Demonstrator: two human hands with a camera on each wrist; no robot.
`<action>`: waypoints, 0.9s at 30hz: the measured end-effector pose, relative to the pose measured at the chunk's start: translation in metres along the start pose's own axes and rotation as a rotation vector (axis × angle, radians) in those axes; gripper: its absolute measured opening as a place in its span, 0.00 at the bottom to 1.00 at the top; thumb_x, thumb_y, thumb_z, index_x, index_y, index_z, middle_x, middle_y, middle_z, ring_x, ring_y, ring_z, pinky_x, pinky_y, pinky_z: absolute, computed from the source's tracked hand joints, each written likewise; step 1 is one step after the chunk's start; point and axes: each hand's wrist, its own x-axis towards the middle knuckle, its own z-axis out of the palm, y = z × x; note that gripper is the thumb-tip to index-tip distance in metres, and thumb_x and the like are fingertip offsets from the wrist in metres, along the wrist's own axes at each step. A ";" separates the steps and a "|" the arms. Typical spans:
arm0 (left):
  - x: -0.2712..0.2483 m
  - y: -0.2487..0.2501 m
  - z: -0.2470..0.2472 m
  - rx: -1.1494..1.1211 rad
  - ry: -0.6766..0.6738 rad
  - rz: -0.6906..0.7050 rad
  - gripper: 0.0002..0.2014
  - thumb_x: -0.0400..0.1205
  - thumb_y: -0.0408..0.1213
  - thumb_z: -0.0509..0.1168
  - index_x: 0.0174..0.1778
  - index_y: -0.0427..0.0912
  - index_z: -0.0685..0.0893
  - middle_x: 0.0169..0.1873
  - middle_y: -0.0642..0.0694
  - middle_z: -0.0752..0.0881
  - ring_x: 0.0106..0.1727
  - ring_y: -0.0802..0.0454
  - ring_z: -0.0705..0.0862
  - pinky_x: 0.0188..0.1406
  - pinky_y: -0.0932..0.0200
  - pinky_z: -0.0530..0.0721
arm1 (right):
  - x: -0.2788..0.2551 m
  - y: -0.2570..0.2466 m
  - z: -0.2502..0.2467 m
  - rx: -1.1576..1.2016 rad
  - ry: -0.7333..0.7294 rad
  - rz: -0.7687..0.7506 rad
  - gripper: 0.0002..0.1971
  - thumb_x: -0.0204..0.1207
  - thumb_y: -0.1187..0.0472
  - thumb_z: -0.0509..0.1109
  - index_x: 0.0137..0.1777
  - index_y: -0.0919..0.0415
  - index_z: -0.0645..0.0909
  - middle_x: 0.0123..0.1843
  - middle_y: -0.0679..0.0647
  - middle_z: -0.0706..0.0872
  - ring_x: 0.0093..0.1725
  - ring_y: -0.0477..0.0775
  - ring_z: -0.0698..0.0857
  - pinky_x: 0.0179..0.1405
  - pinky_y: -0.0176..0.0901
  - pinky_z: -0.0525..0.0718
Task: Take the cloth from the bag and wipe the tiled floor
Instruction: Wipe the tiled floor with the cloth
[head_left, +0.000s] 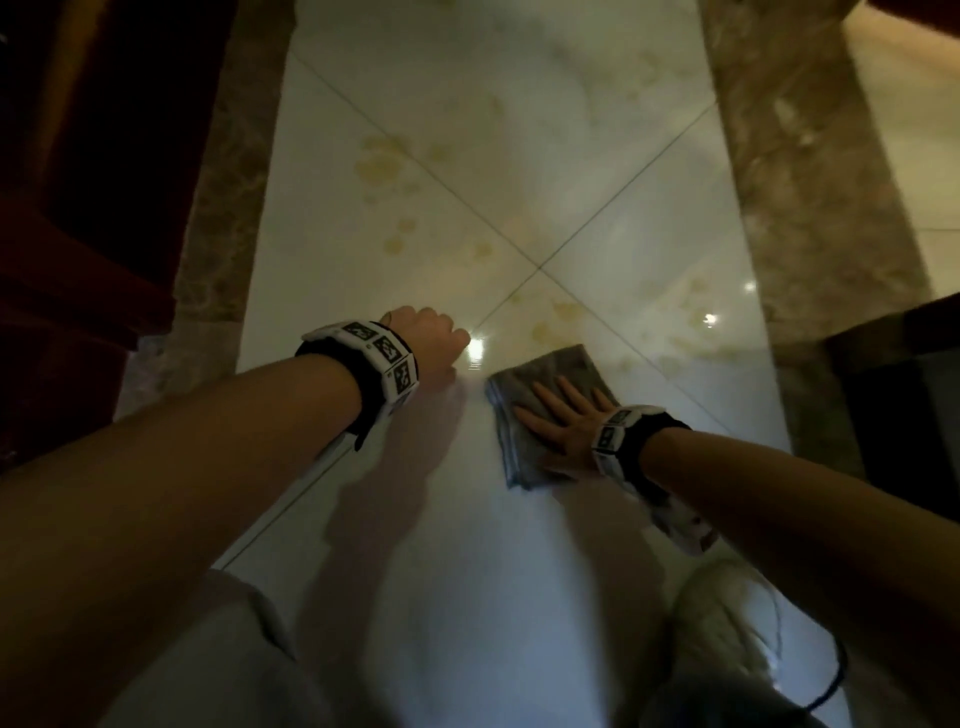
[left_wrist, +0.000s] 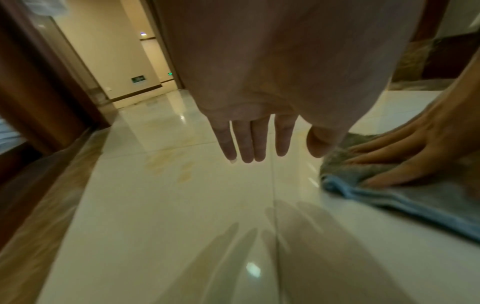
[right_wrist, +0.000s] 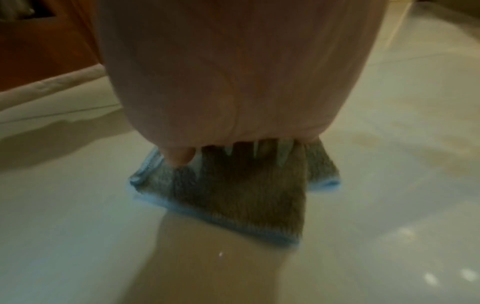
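A folded grey cloth (head_left: 553, 371) with a blue edge lies flat on the glossy pale tiled floor (head_left: 467, 130). My right hand (head_left: 561, 423) presses on it with straight, spread fingers, palm down. The left wrist view shows the same cloth (left_wrist: 389, 197) under the right hand (left_wrist: 405, 160). In the right wrist view the cloth (right_wrist: 233, 197) sticks out beyond my right hand (right_wrist: 233, 148). My left hand (head_left: 434, 338) hovers to the left of the cloth and holds nothing; its fingers (left_wrist: 246, 144) hang straight above the tile. Yellowish stains (head_left: 379, 166) mark the tiles ahead. No bag is in view.
Brown marble border strips (head_left: 218, 208) (head_left: 810, 208) run along both sides of the pale tiles. A dark wooden door frame (head_left: 78, 208) stands at the left, dark furniture (head_left: 904, 415) at the right. My white shoe (head_left: 727, 623) and trouser knee (head_left: 218, 649) are near the bottom.
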 end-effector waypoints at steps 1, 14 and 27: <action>0.005 0.007 -0.004 -0.003 -0.007 0.004 0.20 0.86 0.45 0.58 0.73 0.44 0.73 0.68 0.42 0.78 0.68 0.42 0.76 0.64 0.48 0.74 | -0.013 0.010 0.006 0.013 -0.001 0.011 0.39 0.79 0.28 0.47 0.82 0.35 0.28 0.85 0.48 0.28 0.84 0.64 0.33 0.80 0.72 0.41; 0.059 0.057 -0.007 -0.020 0.001 0.045 0.25 0.85 0.50 0.59 0.76 0.43 0.70 0.72 0.42 0.75 0.71 0.40 0.75 0.67 0.45 0.76 | -0.019 0.016 0.072 0.215 0.401 0.052 0.33 0.75 0.30 0.27 0.81 0.34 0.27 0.87 0.48 0.34 0.85 0.62 0.34 0.75 0.69 0.26; 0.090 0.107 -0.010 -0.080 0.110 0.122 0.25 0.85 0.50 0.56 0.78 0.46 0.69 0.72 0.46 0.76 0.70 0.44 0.76 0.66 0.48 0.77 | -0.053 0.092 0.109 0.278 0.425 0.215 0.32 0.81 0.33 0.38 0.79 0.32 0.25 0.87 0.48 0.33 0.85 0.61 0.33 0.79 0.66 0.32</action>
